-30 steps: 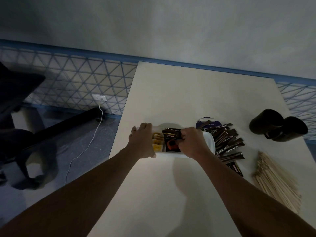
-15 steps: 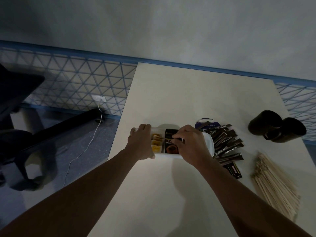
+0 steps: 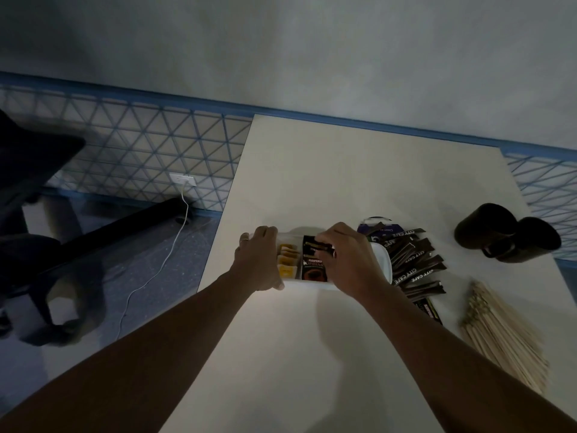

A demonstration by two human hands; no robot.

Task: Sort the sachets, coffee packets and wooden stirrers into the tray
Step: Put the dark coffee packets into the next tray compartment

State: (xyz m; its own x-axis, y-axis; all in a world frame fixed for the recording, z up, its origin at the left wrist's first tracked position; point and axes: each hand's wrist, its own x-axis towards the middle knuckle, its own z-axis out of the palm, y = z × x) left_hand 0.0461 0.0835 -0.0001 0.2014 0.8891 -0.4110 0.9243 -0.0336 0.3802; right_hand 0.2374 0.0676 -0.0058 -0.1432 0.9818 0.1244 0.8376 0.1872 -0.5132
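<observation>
Barely shifted from a moment ago, the right hand (image 3: pixel 352 260) pinches a slim coffee packet (image 3: pixel 318 247) over the middle compartment of the tray (image 3: pixel 383 260) while the left hand (image 3: pixel 257 260) grips its 9 o'clock end; best lay it flat, then fetch the loose packets (image 3: pixel 412 264) at 3 o'clock

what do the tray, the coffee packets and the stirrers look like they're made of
The tray looks like moulded plastic: white, smooth, with a rounded rim.
The coffee packets look like printed film, dark with a slight sheen, perhaps foil-lined plastic; the dim light leaves that open.
The stirrers appear to be bare wood: pale, matte, thin sticks.
</observation>
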